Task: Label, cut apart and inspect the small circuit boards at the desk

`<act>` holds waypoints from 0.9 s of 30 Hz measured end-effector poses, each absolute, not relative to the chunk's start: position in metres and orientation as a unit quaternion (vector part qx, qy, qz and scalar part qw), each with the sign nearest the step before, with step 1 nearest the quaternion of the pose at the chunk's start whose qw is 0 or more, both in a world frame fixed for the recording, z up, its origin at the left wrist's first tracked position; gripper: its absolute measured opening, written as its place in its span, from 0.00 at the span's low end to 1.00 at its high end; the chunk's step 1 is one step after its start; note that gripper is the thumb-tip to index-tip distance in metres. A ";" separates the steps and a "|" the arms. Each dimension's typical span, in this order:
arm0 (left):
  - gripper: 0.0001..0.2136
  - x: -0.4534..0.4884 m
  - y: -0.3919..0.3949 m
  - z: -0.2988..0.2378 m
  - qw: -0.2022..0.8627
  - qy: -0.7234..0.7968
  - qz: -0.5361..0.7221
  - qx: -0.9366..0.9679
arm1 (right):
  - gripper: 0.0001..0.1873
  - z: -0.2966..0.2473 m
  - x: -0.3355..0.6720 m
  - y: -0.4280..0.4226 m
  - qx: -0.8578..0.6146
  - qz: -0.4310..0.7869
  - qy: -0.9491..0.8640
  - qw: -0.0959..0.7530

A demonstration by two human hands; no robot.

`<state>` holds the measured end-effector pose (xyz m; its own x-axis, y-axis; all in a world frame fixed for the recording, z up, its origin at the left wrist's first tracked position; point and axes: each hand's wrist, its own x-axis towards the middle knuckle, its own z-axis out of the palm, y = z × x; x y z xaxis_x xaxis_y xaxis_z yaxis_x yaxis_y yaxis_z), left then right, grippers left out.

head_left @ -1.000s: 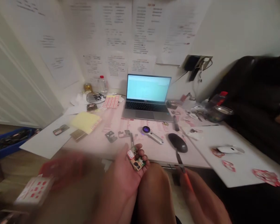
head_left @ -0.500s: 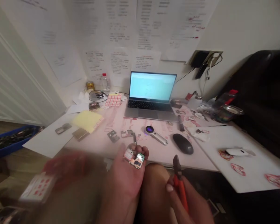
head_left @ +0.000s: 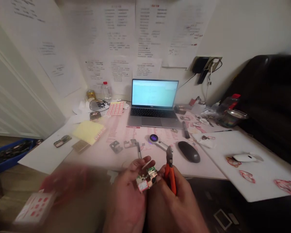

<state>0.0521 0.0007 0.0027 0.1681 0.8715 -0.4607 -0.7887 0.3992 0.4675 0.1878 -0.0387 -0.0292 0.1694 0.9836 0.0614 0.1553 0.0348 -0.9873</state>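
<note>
The left hand [head_left: 126, 197] cups a circuit board [head_left: 145, 179], the right hand [head_left: 178, 204] clenches orange cutters [head_left: 171, 176] beside it, no cut visible yet.

- Soft, even indoor light fills the scene; no lamp shows, and shadows stay faint.
- The papers [head_left: 145, 32] at 12 o'clock look pale and slightly washed out.
- The laptop screen [head_left: 155, 93] at 12 o'clock glows brightest, its text lost in glare.
- A metal cup [head_left: 235, 118] at 2 o'clock catches a small highlight.
- Dark upholstery [head_left: 264, 97] at 3 o'clock falls dim, with detail lost.
- The left hand [head_left: 126, 194] and right hand [head_left: 177, 204] at 6 o'clock look soft.
- A red-dotted white sheet [head_left: 35, 208] at 8 o'clock smears into heavy blur.
- Wide-lens distortion bends the white door panel [head_left: 19, 87] at 9 o'clock.
</note>
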 end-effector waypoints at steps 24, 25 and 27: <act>0.21 0.043 0.008 -0.024 0.702 0.390 0.563 0.198 | 0.11 -0.009 0.220 -0.073 -0.557 -0.070 -0.793 0.238; 0.21 0.043 0.008 -0.024 0.701 0.389 0.563 0.201 | 0.11 -0.007 0.218 -0.073 -0.551 -0.081 -0.797 0.235; 0.21 0.044 0.009 -0.025 0.698 0.392 0.565 0.199 | 0.11 -0.004 0.214 -0.072 -0.540 -0.102 -0.801 0.238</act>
